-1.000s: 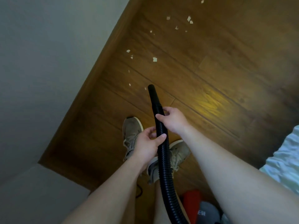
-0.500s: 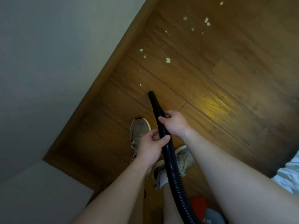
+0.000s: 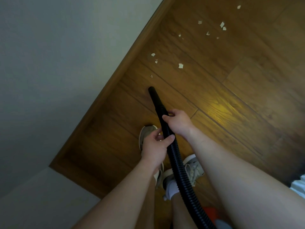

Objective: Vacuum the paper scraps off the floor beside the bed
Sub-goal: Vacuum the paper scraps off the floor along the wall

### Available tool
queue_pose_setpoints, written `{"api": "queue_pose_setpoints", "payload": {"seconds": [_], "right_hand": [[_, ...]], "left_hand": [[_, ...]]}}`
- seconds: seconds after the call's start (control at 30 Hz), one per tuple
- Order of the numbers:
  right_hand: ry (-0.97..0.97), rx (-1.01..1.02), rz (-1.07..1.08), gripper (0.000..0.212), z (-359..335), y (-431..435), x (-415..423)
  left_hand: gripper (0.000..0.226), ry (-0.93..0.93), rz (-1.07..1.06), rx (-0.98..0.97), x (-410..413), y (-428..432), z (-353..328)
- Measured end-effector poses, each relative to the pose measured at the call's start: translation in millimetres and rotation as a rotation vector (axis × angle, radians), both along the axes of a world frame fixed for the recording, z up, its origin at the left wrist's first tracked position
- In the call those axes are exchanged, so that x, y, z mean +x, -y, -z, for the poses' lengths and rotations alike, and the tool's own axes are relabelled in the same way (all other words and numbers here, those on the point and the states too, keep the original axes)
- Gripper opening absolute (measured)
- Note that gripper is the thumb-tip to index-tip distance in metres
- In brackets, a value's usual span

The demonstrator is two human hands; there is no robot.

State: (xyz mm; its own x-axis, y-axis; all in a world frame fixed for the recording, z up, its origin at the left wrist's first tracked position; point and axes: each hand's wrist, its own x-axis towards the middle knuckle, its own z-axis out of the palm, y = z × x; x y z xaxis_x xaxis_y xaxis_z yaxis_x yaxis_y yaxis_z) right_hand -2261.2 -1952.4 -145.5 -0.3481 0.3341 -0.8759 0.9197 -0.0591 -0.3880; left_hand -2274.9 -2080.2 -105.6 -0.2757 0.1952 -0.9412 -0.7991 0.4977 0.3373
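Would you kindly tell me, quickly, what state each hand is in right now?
Left hand: holding the black vacuum hose, thumb curled over it.
Right hand: holding the same hose, higher up toward the nozzle.

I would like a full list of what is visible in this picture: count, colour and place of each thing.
floor: one, brown wood, centre and right
wall: one, pale, left
skirting: one, brown, along the wall
hose: one, black, bottom centre, tip near the skirting
scraps: about twelve, white, on the floor beyond the hose tip
vacuum: one, red, bottom edge
bedding: one, white, right edge
shoes: two, beige, under the hose
hands: two, left hand and right hand, both gripping the hose
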Motion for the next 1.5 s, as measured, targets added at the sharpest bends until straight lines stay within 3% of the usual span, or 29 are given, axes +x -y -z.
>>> {"api": "queue_pose_setpoints", "payload": {"seconds": [0.27, 0.67, 0.93, 1.07, 1.17, 1.5], "right_hand": [[0.041, 0.049, 0.004, 0.053, 3.1, -25.7, -28.8], [0.017, 0.064, -0.036, 0.035, 5.7, -64.7, -85.1], [0.014, 0.014, -0.037, 0.037, 7.9, -91.6, -100.2], [0.045, -0.005, 0.019, 0.032, 6.1, -105.3, -93.9], [0.078, -0.003, 0.057, 0.018, 4.9, -111.2, -79.5], [0.111, -0.01, 0.138, 0.02, 2.9, -112.0, -18.4]], "left_hand": [[0.034, -0.014, 0.046, 0.003, -31.2, -22.0, 4.2], [0.032, -0.033, 0.076, 0.006, -92.9, -63.3, 1.8], [0.032, -0.059, 0.064, -0.018, -106.1, -91.3, 2.8], [0.036, -0.021, 0.051, -0.019, -99.3, -106.5, -0.4], [0.04, 0.002, 0.055, -0.02, -86.0, -113.5, -4.8], [0.034, 0.059, 0.177, 0.011, -43.6, -115.9, -15.3]]}}
